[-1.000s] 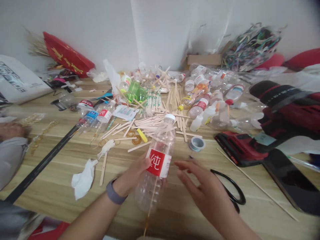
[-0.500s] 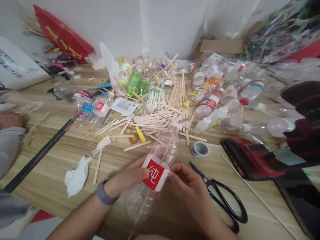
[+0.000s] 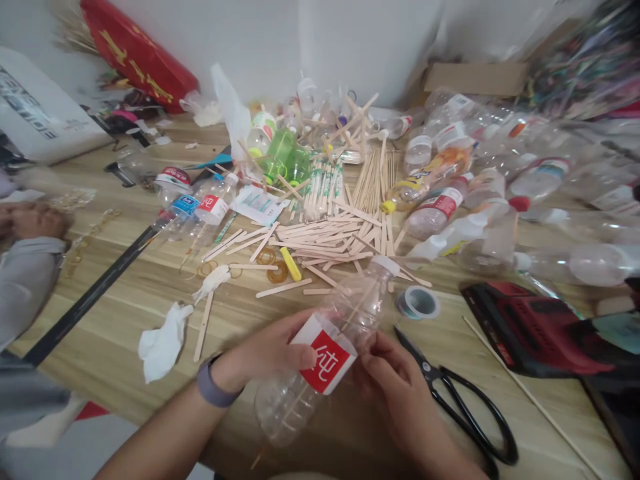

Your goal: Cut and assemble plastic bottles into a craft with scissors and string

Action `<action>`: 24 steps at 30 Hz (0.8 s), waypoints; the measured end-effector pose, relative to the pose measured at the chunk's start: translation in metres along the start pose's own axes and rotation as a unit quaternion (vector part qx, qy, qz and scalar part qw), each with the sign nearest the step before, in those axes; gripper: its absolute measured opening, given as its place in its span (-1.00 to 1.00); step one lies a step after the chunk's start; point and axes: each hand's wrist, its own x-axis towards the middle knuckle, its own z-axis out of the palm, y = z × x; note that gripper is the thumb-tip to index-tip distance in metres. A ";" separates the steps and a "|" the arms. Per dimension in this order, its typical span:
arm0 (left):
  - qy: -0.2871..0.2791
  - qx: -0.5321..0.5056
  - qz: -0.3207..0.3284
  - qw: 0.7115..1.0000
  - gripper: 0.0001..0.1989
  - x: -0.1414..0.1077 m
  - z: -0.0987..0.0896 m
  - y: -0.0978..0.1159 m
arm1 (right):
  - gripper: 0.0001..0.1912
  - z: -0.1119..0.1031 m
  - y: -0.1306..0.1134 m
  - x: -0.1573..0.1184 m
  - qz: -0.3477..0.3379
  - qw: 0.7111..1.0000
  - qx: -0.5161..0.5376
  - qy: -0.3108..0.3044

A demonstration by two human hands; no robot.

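A clear plastic bottle [image 3: 295, 403] with a red and white label is held tilted over the table, its white cap pointing up and to the right. My left hand [image 3: 285, 350] grips it from the left, thumb on the label. A thin wooden stick [image 3: 293, 403] runs lengthwise at the bottle, its lower end poking out past the base. My right hand [image 3: 395, 380] is at the bottle's right side, fingers curled and pinched together; what sits between them is hidden. Black-handled scissors [image 3: 453, 393] lie just right of that hand.
Craft sticks [image 3: 325, 240] are heaped beyond the bottle, near a roll of tape [image 3: 419, 303]. Several empty bottles crowd the back right. A red and black power tool [image 3: 535, 327] lies at right. Another person's hand [image 3: 37, 220] rests at far left beside a black bar [image 3: 95, 293].
The bottle has tilted further to the right, its cap lower. My right hand has moved slightly along its side. The whole view has shifted a little.
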 end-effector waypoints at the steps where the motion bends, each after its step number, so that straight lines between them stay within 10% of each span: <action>1: 0.011 -0.001 0.006 1.000 -0.23 0.000 -0.001 0.001 | -0.74 0.000 0.000 -0.001 0.020 0.999 0.032 -0.013; 12: 0.127 -0.068 0.031 0.989 -0.23 -0.002 0.004 0.010 | -0.52 0.004 -0.007 -0.004 0.082 0.994 0.005 -0.065; 24: -0.005 -0.183 0.067 0.981 -0.34 0.000 0.005 0.008 | -0.50 0.006 -0.003 0.002 0.029 0.984 -0.142 -0.099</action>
